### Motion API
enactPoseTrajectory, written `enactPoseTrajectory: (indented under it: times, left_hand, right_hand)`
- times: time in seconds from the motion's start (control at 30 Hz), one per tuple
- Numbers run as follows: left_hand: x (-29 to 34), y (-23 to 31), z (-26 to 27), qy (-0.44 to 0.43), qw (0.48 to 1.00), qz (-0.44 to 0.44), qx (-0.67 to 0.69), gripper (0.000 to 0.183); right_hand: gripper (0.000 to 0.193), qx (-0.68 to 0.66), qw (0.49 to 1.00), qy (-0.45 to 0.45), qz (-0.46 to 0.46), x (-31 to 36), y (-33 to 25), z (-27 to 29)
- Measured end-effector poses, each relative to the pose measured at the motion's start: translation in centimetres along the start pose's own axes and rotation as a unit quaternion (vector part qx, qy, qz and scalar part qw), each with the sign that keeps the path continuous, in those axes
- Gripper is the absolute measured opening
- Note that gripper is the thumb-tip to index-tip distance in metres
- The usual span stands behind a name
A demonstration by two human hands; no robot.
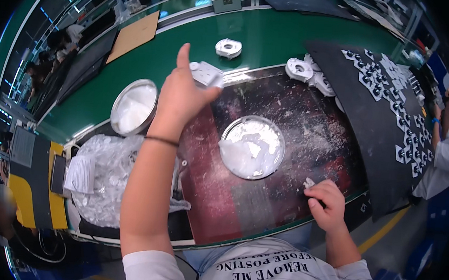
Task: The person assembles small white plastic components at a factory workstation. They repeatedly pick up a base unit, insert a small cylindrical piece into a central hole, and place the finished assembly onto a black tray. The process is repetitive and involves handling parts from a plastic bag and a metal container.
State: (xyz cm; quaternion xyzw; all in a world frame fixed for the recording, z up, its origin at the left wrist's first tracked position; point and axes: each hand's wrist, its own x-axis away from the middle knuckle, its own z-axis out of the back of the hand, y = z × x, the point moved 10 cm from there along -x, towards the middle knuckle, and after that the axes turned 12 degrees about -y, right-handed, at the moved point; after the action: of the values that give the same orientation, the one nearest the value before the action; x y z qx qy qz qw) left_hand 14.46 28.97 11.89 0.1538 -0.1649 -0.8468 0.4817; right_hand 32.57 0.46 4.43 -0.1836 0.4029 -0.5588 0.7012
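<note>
Item: left hand (183,93) pinching white plastic part (206,74) at its edge, forefinger sticking up. Right hand (325,201) curling loosely near a white scrap (309,183), resting on counter (252,38). Risk: thin grip; part likely slipping into paste dish (251,146) below-right of left hand.

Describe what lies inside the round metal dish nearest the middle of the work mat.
The round metal dish holds white paste, heaped at its left side and smeared thin across the rest. The paste covers most of the dish floor, so its depth cannot be told.
</note>
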Motion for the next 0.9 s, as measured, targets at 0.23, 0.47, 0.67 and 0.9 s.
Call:
enactPoseTrajectory:
  times: [0.23, 0.47, 0.67, 0.9]
  left_hand:
    - [-7.5, -11.3, -4.3, 0.074, 0.975, 0.207, 0.015, 0.102]
    - [-10.1, -8.5, -4.0, 0.125, 0.970, 0.185, -0.099, 0.099]
    - [-13.8, -3.1, -8.6, 0.000, 0.945, 0.015, -0.326, 0.048]
    - [-13.1, -0.3, -5.9, -0.003, 0.999, -0.015, 0.033, 0.037]
  right_hand:
    - [0.012, -0.058, 0.998, 0.012, 0.028, 0.1, 0.2, 0.9]
    - [0.012, -0.127, 0.990, -0.001, 0.056, 0.7, 0.7, 1.2]
    - [0.013, -0.125, 0.990, 0.012, 0.062, 0.4, 0.4, 1.6]
    - [0.010, -0.085, 0.994, 0.026, 0.066, 0.7, 0.2, 1.7]
